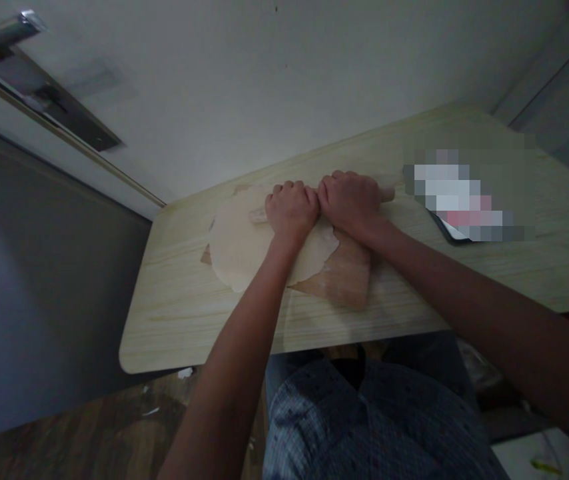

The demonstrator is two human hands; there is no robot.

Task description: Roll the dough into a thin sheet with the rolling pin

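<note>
A wide, thin sheet of pale dough (237,250) lies over a brown wooden board (347,273), spilling past its left side. Across the dough runs a wooden rolling pin (258,215), its left end showing beside my left hand (293,208) and its right end beyond my right hand (349,200). Both hands are closed over the pin, side by side and nearly touching at its middle. The fingers curl over the far side, so their tips are hidden. The dough's right edge is uneven and stops short of the board's right corner.
The board rests on a light wood-grain table (174,320) against a white wall or door. A blurred-out flat object with a dark edge (452,230) lies to the right. A metal door handle (4,37) juts out at upper left. White scraps (184,373) lie on the floor.
</note>
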